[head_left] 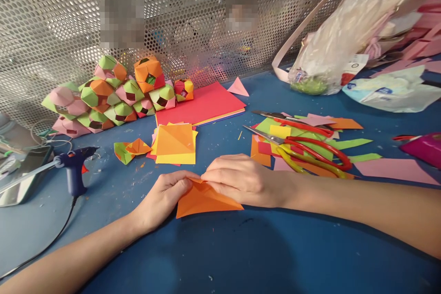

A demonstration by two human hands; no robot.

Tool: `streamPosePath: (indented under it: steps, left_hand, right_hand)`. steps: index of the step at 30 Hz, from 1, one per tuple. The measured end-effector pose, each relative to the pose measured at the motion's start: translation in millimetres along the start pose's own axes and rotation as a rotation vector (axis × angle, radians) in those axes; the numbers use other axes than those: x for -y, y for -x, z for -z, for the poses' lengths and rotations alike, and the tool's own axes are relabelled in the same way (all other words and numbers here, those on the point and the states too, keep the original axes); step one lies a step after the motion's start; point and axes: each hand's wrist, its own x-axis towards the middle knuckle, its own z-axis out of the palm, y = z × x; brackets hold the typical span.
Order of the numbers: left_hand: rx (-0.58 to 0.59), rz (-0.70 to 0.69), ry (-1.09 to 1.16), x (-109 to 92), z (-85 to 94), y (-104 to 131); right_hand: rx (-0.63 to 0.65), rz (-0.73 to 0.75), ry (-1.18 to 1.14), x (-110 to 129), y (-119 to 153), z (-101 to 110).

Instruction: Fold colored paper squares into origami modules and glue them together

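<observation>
An orange sheet of origami paper (208,202), partly folded, lies on the blue table in front of me. My left hand (170,193) pinches its upper left edge between thumb and fingers. Over the upper right part, my right hand (239,179) is closed, its fingertips pressing the paper near a small fold at the top. The right fingers hide some of that side. Just beyond my hands sits a stack of square paper (175,144), orange and yellow on top. Two small folded paper pieces (132,149) lie to its left.
Folded paper balls (119,94) are piled at the back left against a perforated metal panel (193,18). A blue glue gun (76,170) with a cord stands at left. Red paper sheets (203,103) lie behind. Scissors (310,144) rest on paper scraps at right, near a plastic bag (330,46).
</observation>
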Motion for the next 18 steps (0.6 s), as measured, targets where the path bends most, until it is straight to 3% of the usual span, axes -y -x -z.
streamPosePath:
  steps: [9, 18]
  left_hand:
    - [0.017, 0.013, -0.032, -4.5, -1.7, 0.5]
    - [0.008, 0.046, 0.085, -2.7, -0.8, 0.4]
  right_hand:
    - [0.005, -0.020, -0.080, 1.2, -1.1, 0.2]
    - [0.199, 0.090, 0.025, -1.5, -5.2, 13.3]
